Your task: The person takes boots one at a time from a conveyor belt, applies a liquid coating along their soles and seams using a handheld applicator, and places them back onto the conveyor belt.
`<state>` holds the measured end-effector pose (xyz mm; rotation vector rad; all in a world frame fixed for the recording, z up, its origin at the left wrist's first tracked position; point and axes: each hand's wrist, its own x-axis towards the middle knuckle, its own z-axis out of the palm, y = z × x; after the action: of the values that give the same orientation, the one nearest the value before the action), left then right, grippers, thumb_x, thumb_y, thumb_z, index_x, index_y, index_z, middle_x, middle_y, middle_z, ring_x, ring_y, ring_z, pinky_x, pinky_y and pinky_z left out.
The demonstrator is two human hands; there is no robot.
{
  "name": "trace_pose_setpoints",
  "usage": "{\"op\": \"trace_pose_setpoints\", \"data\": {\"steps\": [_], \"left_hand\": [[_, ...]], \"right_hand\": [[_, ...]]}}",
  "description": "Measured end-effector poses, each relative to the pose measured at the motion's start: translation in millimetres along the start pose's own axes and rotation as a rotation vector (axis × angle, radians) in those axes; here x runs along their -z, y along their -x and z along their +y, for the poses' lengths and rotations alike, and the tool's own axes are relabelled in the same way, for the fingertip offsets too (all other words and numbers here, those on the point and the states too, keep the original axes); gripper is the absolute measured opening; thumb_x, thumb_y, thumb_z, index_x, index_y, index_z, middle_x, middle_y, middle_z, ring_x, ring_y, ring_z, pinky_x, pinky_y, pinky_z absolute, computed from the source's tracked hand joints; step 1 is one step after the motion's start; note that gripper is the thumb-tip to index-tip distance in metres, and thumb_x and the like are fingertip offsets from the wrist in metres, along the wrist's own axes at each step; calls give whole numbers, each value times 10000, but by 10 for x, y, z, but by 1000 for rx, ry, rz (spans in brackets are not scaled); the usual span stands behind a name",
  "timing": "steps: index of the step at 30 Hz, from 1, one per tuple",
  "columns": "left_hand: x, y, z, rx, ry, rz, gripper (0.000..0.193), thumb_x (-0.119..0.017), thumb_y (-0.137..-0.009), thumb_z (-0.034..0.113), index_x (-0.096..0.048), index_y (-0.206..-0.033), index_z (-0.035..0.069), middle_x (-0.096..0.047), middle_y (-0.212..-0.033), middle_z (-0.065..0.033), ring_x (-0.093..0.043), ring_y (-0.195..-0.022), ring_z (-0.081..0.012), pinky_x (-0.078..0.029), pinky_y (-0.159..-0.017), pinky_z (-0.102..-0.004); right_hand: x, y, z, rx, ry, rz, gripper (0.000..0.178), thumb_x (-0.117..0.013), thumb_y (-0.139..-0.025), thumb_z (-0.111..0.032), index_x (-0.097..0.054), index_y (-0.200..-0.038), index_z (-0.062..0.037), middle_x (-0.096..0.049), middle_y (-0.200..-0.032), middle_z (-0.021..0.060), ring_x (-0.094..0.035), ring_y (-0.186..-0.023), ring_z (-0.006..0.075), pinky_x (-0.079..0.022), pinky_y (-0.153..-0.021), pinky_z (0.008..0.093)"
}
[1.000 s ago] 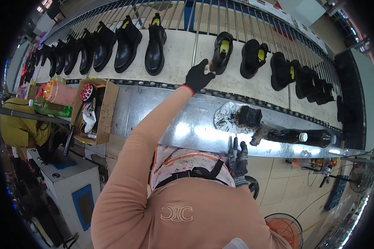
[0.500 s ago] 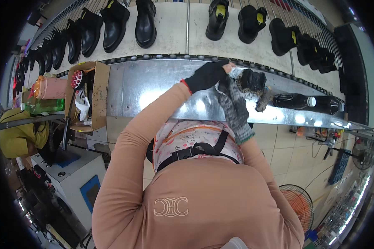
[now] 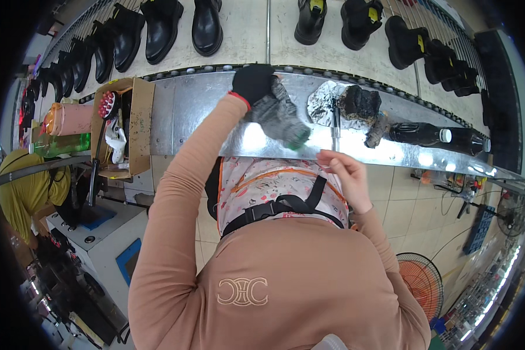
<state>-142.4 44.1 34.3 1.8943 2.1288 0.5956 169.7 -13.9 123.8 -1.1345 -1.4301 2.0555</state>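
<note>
My left hand (image 3: 254, 83), in a black fingerless glove with a red cuff, is closed on a limp grey knit glove (image 3: 280, 119). The knit glove hangs over the metal ledge (image 3: 184, 116), its green cuff toward me. Bare and empty, my right hand (image 3: 351, 178) hovers by the ledge's near edge with its fingers apart and slightly bent. Beyond it lie a crumpled silvery-white sheet (image 3: 322, 105), a dark stained sponge-like block (image 3: 361, 100) and a thin rod (image 3: 336, 122). A grey fuzzy wad (image 3: 377, 132) rests next to the block.
Two dark bottles (image 3: 415, 133) lie on the ledge at the right. At left, a cardboard box (image 3: 141, 125) holds a red-bristled brush (image 3: 107, 106). Black boots (image 3: 207, 26) line the conveyor (image 3: 245, 32) beyond. A person in yellow (image 3: 20, 192) bends at far left; a fan (image 3: 420, 286) stands right.
The grey knit glove has come off my right hand, and my left hand has carried it leftward. My right hand is now bare and nearer my body. The boots have shifted slightly.
</note>
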Motion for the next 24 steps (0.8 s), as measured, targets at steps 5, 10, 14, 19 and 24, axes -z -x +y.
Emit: {"op": "trace_pose_setpoints", "data": {"steps": [5,10,14,19,24], "left_hand": [[193,-74,379,-109,-316,-135,346,-645,-755,301,-653,-1063,145,-661,-904,-123,-636,-859,-308,-472,-761,-442],[198,-209,735,-278,-380,169,296,-649,-678,241,-601,-958,158,-579,-825,-75,-567,-804,-260,-389,-673,-443],[340,-282,867,-297,-362,242,230,-643,-674,222,-592,-888,154,-551,-794,-70,-540,-772,-250,-365,-634,-443],[335,-312,762,-269,-451,139,529,-722,-682,319,-564,-1163,166,-598,-964,-60,-585,-848,-241,-431,-673,-401],[584,-372,1021,-549,-246,-19,536,-715,-695,304,-571,-1182,134,-607,-994,-74,-603,-921,-260,-464,-757,-422]], "right_hand": [[-235,-345,-406,400,317,157,239,-623,-879,-91,-655,-1106,-26,-653,-956,53,-623,-827,114,-485,-707,243],[-780,-802,-610,749,519,164,307,-757,-722,-94,-691,-1021,-81,-583,-859,41,-553,-705,149,-458,-607,255],[-867,-906,-491,907,591,232,200,-754,-691,-68,-678,-877,-68,-556,-841,43,-526,-678,197,-451,-653,284],[-950,-493,-392,339,-17,-169,128,-687,-822,-99,-630,-877,1,-607,-970,16,-553,-879,120,-450,-773,273],[-685,-348,-614,74,-244,-453,210,-584,-906,-162,-628,-955,37,-607,-1014,79,-552,-940,138,-436,-820,277]]}}
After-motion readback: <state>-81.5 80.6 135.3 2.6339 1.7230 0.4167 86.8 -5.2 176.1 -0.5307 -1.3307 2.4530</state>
